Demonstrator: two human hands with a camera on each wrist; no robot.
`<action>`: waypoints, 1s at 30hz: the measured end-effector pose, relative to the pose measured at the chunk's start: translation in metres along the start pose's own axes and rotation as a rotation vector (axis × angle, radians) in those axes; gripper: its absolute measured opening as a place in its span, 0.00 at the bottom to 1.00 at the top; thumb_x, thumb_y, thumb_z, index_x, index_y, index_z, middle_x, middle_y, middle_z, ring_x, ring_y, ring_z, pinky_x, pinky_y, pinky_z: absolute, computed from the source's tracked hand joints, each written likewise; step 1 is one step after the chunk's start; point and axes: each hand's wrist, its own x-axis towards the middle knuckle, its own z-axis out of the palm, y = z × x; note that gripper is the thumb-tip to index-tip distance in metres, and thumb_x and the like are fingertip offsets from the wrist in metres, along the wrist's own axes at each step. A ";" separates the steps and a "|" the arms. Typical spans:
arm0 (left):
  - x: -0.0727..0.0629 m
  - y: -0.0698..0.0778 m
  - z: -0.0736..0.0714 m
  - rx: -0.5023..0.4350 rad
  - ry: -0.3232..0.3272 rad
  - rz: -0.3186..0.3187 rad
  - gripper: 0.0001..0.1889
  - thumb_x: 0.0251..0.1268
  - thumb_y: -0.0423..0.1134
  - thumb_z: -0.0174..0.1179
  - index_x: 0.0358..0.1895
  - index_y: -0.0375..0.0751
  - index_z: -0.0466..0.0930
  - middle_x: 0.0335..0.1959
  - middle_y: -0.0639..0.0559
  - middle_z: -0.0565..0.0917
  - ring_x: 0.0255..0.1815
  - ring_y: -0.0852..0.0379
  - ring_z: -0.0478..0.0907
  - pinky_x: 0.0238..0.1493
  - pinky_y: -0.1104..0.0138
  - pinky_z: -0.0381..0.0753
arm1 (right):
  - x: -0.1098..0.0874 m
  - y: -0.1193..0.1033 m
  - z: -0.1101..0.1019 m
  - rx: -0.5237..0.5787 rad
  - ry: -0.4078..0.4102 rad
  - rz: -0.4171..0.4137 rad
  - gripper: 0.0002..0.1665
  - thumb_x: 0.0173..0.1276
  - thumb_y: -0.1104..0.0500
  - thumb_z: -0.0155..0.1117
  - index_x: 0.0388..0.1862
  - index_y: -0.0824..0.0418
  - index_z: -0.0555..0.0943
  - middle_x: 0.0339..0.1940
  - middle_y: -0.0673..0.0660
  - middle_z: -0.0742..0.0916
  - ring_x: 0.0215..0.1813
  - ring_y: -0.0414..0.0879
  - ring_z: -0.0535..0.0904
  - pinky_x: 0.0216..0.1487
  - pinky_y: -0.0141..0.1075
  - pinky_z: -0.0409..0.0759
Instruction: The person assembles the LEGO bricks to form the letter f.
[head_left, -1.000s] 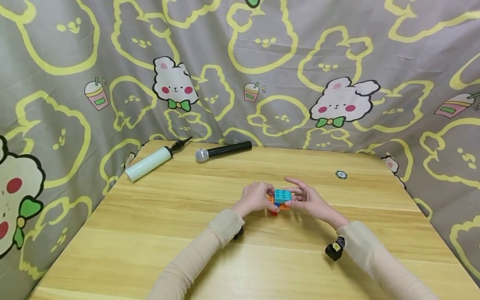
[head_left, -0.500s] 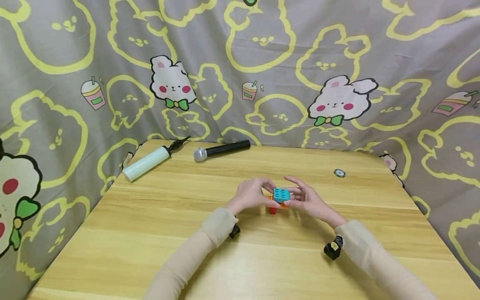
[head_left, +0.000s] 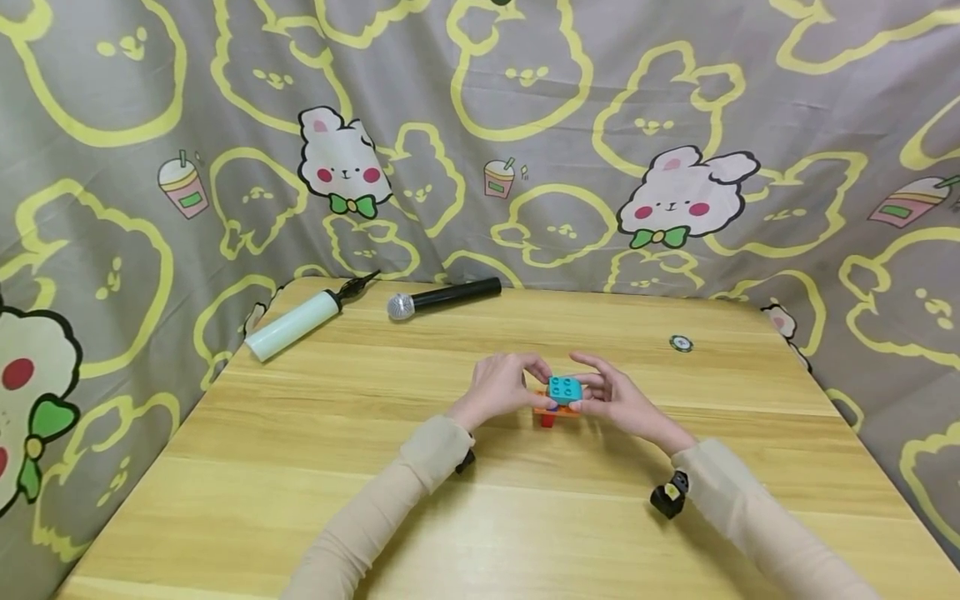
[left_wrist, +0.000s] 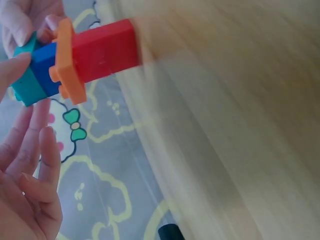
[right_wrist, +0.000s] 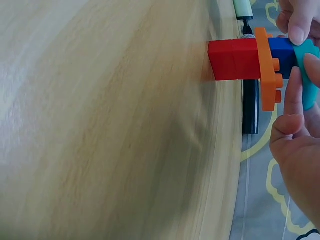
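A teal building brick (head_left: 565, 389) with studs on top sits uppermost in a small stack. Under it come a blue brick (right_wrist: 282, 57), an orange studded plate (left_wrist: 70, 62) and red bricks (right_wrist: 232, 60) standing on the table. My left hand (head_left: 504, 385) pinches the teal brick from the left, its thumb at the near side and fingers behind. From the right, my right hand (head_left: 617, 400) holds the same brick with thumb and fingertips, one finger raised away. The fingers hide part of the blue brick in the head view.
On the wooden table (head_left: 525, 517), a pale hand pump (head_left: 296, 325) lies at the back left, beside a black microphone (head_left: 450, 297). A round chip (head_left: 682, 342) lies at the back right. A patterned curtain (head_left: 555, 150) hangs behind and at both sides.
My left hand has shifted slightly left and its grip has moved onto the teal brick, leaving more of the orange plate in sight. The right hand has stayed nearly still.
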 end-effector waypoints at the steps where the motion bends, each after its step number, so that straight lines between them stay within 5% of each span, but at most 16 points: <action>1: 0.000 0.000 0.000 0.000 0.002 0.005 0.18 0.45 0.58 0.73 0.39 0.61 0.82 0.38 0.69 0.85 0.22 0.68 0.71 0.26 0.71 0.66 | -0.001 0.000 0.000 -0.003 0.007 -0.001 0.46 0.63 0.69 0.64 0.74 0.70 0.51 0.58 0.78 0.76 0.40 0.37 0.82 0.42 0.30 0.80; 12: -0.001 0.001 -0.001 -0.037 -0.003 -0.002 0.17 0.45 0.57 0.73 0.38 0.61 0.82 0.37 0.69 0.86 0.22 0.68 0.72 0.28 0.70 0.66 | -0.006 -0.002 0.006 0.025 0.085 0.069 0.24 0.63 0.70 0.64 0.56 0.76 0.70 0.45 0.64 0.80 0.37 0.37 0.82 0.39 0.31 0.81; 20: -0.001 0.002 -0.002 -0.018 0.000 -0.003 0.18 0.44 0.59 0.73 0.39 0.62 0.82 0.37 0.69 0.86 0.23 0.67 0.72 0.29 0.69 0.65 | -0.005 -0.003 0.005 0.020 0.098 0.067 0.23 0.62 0.70 0.65 0.55 0.76 0.72 0.48 0.67 0.79 0.37 0.37 0.82 0.39 0.29 0.80; 30: -0.003 -0.005 -0.004 0.115 -0.116 -0.035 0.27 0.39 0.61 0.74 0.46 0.57 0.84 0.39 0.67 0.87 0.44 0.61 0.80 0.35 0.67 0.66 | -0.007 -0.007 0.005 0.008 0.100 0.097 0.25 0.61 0.68 0.67 0.55 0.74 0.73 0.46 0.67 0.81 0.36 0.38 0.82 0.37 0.31 0.80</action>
